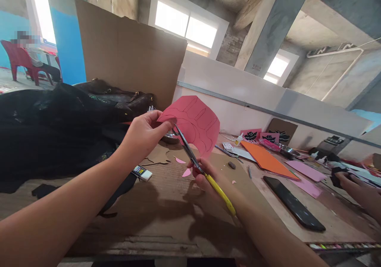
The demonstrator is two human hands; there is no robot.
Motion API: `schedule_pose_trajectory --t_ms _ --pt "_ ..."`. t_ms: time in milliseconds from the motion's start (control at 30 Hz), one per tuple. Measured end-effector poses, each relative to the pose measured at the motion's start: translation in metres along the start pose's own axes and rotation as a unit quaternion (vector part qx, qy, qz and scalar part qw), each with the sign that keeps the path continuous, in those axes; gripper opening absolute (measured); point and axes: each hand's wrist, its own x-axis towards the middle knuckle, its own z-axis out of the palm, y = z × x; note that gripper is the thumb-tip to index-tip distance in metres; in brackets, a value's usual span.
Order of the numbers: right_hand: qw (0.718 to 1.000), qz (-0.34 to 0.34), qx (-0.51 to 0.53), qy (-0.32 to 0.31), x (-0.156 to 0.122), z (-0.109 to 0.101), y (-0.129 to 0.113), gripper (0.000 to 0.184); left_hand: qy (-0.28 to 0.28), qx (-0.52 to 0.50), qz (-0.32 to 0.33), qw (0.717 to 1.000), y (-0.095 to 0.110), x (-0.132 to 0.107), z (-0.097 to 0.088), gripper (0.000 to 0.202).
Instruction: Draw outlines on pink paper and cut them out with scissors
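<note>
A sheet of pink paper [198, 120] with shapes drawn on it in dark lines is held up above the table. My left hand [147, 134] pinches its left edge between thumb and fingers. In my right hand [205, 175] are scissors [218, 193] with yellow handles, their blades pointing up and left at the paper's lower left edge, close to my left thumb. Small pink paper scraps [186, 173] lie below on the brown cardboard [166, 207].
An eraser [143, 173] lies left of the scraps. To the right are a black phone [293, 203], orange paper [269, 159] and pink sheets [306, 171]. Black fabric [56, 128] is heaped at left before an upright cardboard panel [131, 52]. Another person's hand [354, 183] works at far right.
</note>
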Motion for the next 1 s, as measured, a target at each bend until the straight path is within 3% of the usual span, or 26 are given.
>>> schedule_pose_trajectory --t_ms 267,633,833,1000 --pt "0.998 -0.028 0.062 0.007 0.004 0.008 0.018 0.033 0.012 0.000 0.001 1.000 -0.001 0.002 0.000 0.021" --pt "0.997 -0.048 0.058 0.013 0.005 0.005 0.011 0.028 0.008 -0.028 0.006 1.000 -0.005 0.002 0.000 0.022" --pt "0.999 -0.008 0.039 0.029 0.002 0.004 0.005 0.030 0.008 -0.020 0.008 1.000 -0.001 0.003 0.001 0.026" --pt "0.998 -0.018 0.060 0.018 0.003 0.006 0.008 0.024 0.010 -0.019 0.005 1.000 -0.001 0.003 0.001 0.027"
